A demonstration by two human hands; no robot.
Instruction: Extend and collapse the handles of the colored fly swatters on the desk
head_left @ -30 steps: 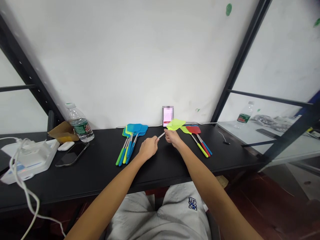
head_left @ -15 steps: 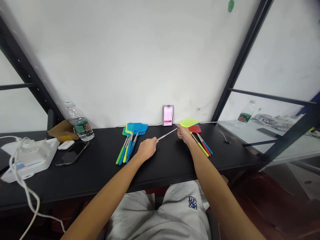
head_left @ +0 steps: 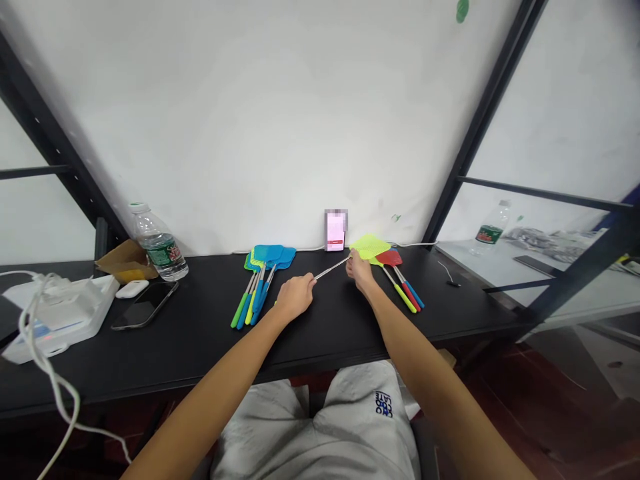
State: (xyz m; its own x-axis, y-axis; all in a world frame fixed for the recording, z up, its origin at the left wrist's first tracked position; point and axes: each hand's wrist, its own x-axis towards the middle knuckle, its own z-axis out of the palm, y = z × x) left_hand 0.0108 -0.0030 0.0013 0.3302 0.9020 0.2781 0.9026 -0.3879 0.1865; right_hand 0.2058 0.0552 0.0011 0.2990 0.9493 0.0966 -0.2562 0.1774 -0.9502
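Note:
A yellow-green fly swatter (head_left: pixel 369 247) with a thin metal shaft is stretched between my two hands above the black table. My left hand (head_left: pixel 296 295) is closed round its handle end, most of which the fingers hide. The upper shaft, just below the mesh head, is gripped by my right hand (head_left: pixel 359 268). Left of my hands lies a fanned pile of fly swatters (head_left: pixel 269 253) with blue and green heads and blue, green and yellow grips. Beside my right hand rests a smaller group, including a red fly swatter (head_left: pixel 389 257), its head partly covered by the held one.
A lit phone (head_left: pixel 335 231) leans upright against the wall. To the left are a water bottle (head_left: pixel 165 252), a cardboard box (head_left: pixel 125 262), a white case (head_left: pixel 133 289), a dark phone (head_left: pixel 146 307) and a white power strip (head_left: pixel 75 317) with cables. A short cable (head_left: pixel 451 280) lies at right.
My right hand has moved slightly left toward my left hand, and the bare shaft between them looks shorter. The swatter's head has shifted left and turned flatter to view. My left hand stays put.

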